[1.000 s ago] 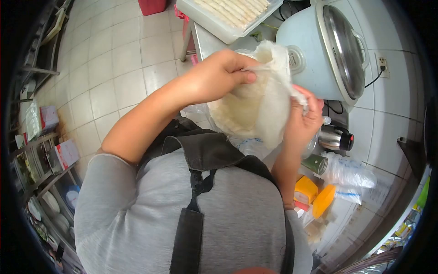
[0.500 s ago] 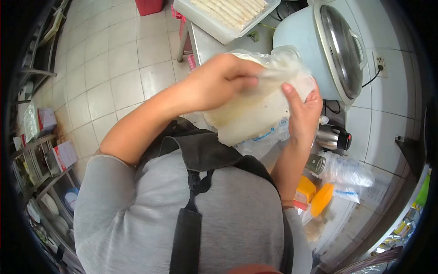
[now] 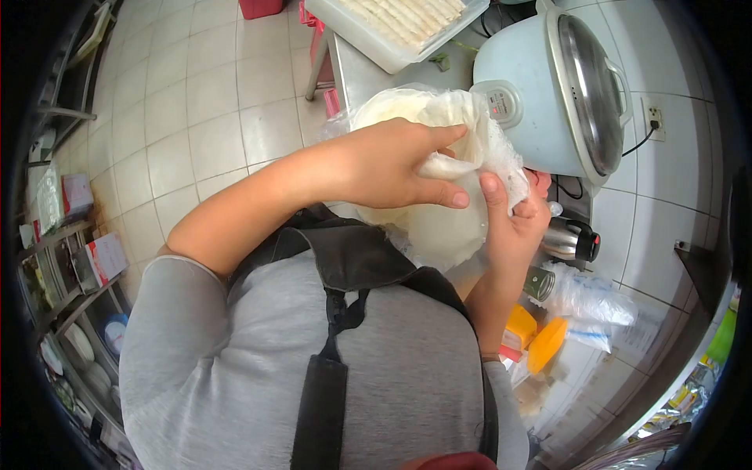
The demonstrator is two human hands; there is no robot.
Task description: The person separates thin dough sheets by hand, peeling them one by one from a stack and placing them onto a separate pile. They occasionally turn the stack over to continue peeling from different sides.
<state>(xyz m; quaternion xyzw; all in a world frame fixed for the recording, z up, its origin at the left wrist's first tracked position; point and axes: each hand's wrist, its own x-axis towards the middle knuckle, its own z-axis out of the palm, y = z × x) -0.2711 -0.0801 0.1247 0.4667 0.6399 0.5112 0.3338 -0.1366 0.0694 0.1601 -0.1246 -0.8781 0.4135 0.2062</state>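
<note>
My left hand [image 3: 399, 164] lies over thin, pale, round sheets [image 3: 446, 231], its thumb and index finger apart with a folded sheet edge between them; its other fingers are mostly hidden. At the right edge of the sheets, my right hand [image 3: 513, 207] grips a bunched, lacy white piece [image 3: 505, 160] between thumb and fingers. Clear plastic shows around the far and left sides of the sheets.
A light blue cooker [image 3: 521, 70] with a glass lid stands beyond my right hand. A tray of pale rolls [image 3: 392, 59] sits on the metal table [image 3: 356, 74]. To the right are a steel flask [image 3: 568, 239], plastic bags [image 3: 587, 298] and an orange item [image 3: 547, 345].
The sheets have shifted and folded, showing more of the pale stack at the far side. My left hand has turned and its thumb and index finger have spread; my right hand has moved slightly down.
</note>
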